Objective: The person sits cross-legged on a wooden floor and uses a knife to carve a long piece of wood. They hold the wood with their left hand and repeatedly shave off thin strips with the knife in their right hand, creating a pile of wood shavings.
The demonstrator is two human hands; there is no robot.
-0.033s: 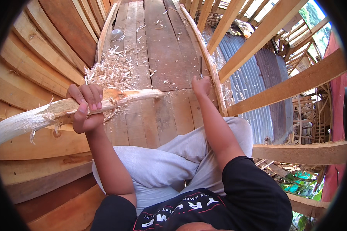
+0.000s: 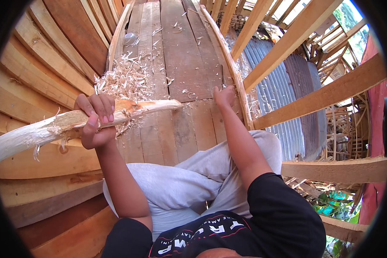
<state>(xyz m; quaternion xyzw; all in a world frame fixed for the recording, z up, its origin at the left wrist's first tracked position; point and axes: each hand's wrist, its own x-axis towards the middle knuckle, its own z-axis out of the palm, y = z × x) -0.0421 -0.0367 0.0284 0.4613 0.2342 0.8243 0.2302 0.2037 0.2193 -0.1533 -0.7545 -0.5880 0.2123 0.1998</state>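
Note:
A long peeled wooden pole (image 2: 150, 106) runs from the left edge across to the middle, its pale surface rough and frayed with loose fibres. My left hand (image 2: 95, 115) is wrapped round it, fingers over the top and thumb on the near side. At the right, close to the long wooden edge strip, my right hand (image 2: 224, 95) is closed round a tool with a narrow dark blade, seemingly a knife (image 2: 222, 75). Its blade points away from me; the fist hides the handle. The knife and the pole are apart.
Curled wood shavings (image 2: 124, 77) lie heaped behind the pole on the plank floor (image 2: 187, 51). A small clear container (image 2: 131, 39) stands farther back. Slatted timber wall (image 2: 43, 99) rises on the left; wooden rails (image 2: 327, 96) and corrugated metal sheets (image 2: 273, 86) are at the right.
My right hand and the knife have shifted very slightly; the blade stands a little farther left and nearer. My left hand and the pole have stayed in place.

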